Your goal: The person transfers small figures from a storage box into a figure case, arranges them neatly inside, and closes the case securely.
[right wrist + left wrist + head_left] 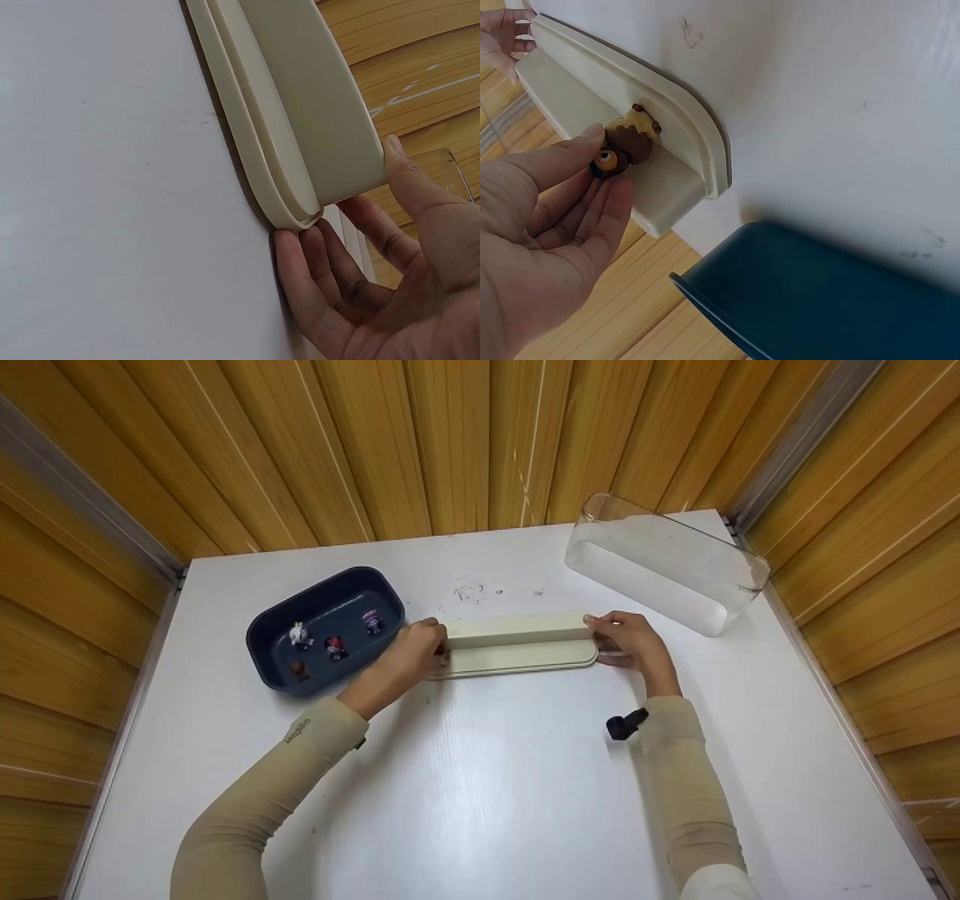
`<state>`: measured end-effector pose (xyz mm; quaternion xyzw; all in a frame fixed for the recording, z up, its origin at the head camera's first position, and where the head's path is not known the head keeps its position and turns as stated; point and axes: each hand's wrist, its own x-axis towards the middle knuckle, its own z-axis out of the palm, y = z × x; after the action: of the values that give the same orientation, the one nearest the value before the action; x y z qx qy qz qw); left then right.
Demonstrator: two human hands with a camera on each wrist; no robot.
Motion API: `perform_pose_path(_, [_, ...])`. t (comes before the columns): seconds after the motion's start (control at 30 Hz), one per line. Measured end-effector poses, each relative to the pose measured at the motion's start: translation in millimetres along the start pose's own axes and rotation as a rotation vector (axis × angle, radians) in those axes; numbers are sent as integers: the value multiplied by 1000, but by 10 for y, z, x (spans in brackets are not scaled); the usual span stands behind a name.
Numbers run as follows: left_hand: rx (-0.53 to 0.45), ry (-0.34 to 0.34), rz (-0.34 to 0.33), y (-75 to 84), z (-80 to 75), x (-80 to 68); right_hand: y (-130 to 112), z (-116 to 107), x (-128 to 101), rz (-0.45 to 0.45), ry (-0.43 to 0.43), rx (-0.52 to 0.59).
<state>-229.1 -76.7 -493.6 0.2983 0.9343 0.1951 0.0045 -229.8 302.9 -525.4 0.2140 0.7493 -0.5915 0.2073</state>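
Note:
My left hand pinches a small brown and yellow figurine with large orange-rimmed eyes between thumb and fingers. Its yellow feet are at the lower step of a long cream two-step display base, near the base's left end. At the other end, my right hand grips the base, thumb against the upper step and fingertips at the rounded lower corner. In the head view the left hand mostly hides the figurine.
A dark blue bin stands at the left, close to my left hand, with several small figurines inside. At the back right lies a long clear cover. Wooden-slat walls border the white table.

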Motion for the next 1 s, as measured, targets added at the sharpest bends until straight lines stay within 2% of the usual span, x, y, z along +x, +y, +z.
perform_pose_path(0.37, [25, -18, -3, 1, -3, -7, -13, 5, 8, -2, -2, -9])
perform_pose_path(0.53, [27, -2, 31, -10, -12, -32, -23, -3, -13, -16, -5, -4])
perform_pose_path(0.8, [49, 44, 50, -49, -118, -78, -16, -3, -10, -15, 6, -1])
perform_pose_path(0.87, [59, 49, 37, -81, -159, -94, -8, -1, -7, -4, 6, 5])
perform_pose_path(1.0, [61, 35, -33, -151, -270, -119, -9, -8, 2, 4, 7, 8])
